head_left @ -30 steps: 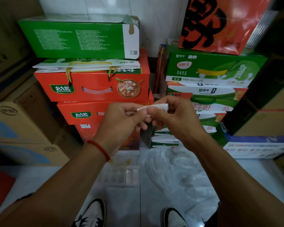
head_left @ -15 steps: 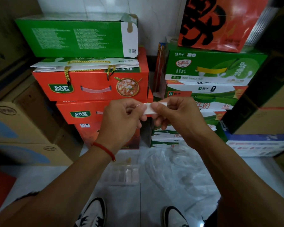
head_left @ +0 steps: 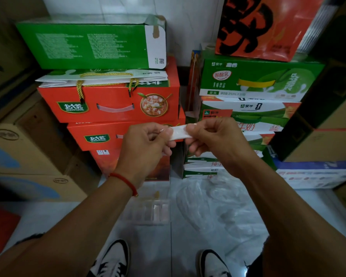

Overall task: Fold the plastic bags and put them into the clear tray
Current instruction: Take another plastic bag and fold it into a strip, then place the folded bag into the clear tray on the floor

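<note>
Both hands, left (head_left: 146,144) and right (head_left: 214,140), pinch a folded bag (head_left: 179,132); folding looks nearly finished, so next it goes down into the near tray (head_left: 148,212)

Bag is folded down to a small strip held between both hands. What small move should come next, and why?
Probably lower the strip to the tray on the floor. The left hand and right hand pinch its ends, it already looks compact, and the tray holds similar folded pieces. Loose bags still lie beside the tray.
</note>
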Tool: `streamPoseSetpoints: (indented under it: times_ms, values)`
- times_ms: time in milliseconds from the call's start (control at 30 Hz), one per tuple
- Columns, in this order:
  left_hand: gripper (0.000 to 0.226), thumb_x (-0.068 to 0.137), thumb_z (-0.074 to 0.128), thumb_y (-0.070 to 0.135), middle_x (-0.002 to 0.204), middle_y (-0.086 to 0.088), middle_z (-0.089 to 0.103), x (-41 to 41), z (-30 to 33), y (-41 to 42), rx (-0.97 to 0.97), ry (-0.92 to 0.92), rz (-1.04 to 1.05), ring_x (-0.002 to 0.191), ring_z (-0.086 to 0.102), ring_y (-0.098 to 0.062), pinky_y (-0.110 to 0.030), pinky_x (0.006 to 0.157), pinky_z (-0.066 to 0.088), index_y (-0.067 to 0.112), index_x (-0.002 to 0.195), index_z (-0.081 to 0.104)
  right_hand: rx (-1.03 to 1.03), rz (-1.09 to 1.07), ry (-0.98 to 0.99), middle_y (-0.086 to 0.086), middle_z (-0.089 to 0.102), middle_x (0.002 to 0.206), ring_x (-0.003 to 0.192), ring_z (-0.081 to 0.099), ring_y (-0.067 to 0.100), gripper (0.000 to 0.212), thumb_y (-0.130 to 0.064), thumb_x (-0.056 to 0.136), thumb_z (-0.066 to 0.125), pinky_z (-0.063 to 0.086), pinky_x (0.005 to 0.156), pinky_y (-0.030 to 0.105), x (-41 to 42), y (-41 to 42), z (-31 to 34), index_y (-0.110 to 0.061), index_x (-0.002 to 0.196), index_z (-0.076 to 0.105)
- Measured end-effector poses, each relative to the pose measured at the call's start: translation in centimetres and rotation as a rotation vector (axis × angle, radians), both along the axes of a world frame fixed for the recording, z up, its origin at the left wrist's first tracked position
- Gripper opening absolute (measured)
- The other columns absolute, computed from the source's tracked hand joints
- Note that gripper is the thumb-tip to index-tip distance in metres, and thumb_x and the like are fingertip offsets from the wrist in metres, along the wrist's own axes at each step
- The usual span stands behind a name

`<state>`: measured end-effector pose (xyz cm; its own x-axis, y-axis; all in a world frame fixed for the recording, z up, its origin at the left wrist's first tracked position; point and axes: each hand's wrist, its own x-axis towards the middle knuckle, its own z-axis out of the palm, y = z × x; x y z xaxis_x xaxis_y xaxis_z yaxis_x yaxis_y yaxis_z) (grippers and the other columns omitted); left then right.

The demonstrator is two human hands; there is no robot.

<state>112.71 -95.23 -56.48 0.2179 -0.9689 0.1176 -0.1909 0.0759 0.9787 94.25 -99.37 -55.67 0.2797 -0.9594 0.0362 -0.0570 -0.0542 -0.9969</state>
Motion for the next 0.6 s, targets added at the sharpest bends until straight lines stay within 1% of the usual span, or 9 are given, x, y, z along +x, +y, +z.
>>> streamPoseSetpoints:
  times_ms: [100,267,433,600]
  values:
    - [0.016,0.099,0.064,0.015,0.074,-0.008,0.075,0.3,-0.4,0.5,0.028,0.047,-0.015,0.056,0.063,-0.011,-0.019,0.051,0.047,0.004,0.105,0.074,0.022,0.059,-0.006,0.015,0.074,0.077,0.064,0.069,0.019,0.02,-0.007,0.101,0.062,0.06,0.062,0.027,-0.1,0.2,-0.1,0.012,0.102,0.069]
    - [0.016,0.097,0.067,0.014,0.078,-0.009,0.077,1.0,-0.9,1.7,0.054,0.031,-0.068,0.06,0.067,-0.016,-0.021,0.053,0.051,0.002,0.106,0.074,0.019,0.024,0.078,0.015,0.075,0.078,0.066,0.07,0.024,0.018,-0.01,0.101,0.065,0.061,0.066,0.035,0.4,0.4,-0.6,0.007,0.102,0.071]
    - [0.009,0.093,0.071,0.009,0.077,-0.011,0.077,2.6,-1.8,3.0,0.121,0.003,-0.073,0.064,0.071,-0.019,-0.025,0.057,0.056,0.001,0.095,0.075,0.039,0.034,0.137,0.011,0.076,0.078,0.069,0.072,0.024,0.015,-0.016,0.1,0.068,0.06,0.066,0.037,1.6,0.3,-1.3,-0.001,0.098,0.073]
    - [0.011,0.094,0.07,0.01,0.078,-0.014,0.076,4.1,-2.8,3.9,0.154,0.051,-0.034,0.063,0.07,-0.019,-0.025,0.059,0.056,0.0,0.099,0.073,0.093,0.1,0.151,0.012,0.075,0.079,0.071,0.07,0.023,0.015,-0.017,0.097,0.07,0.059,0.066,0.034,3.2,-0.2,-2.0,-0.002,0.097,0.073]
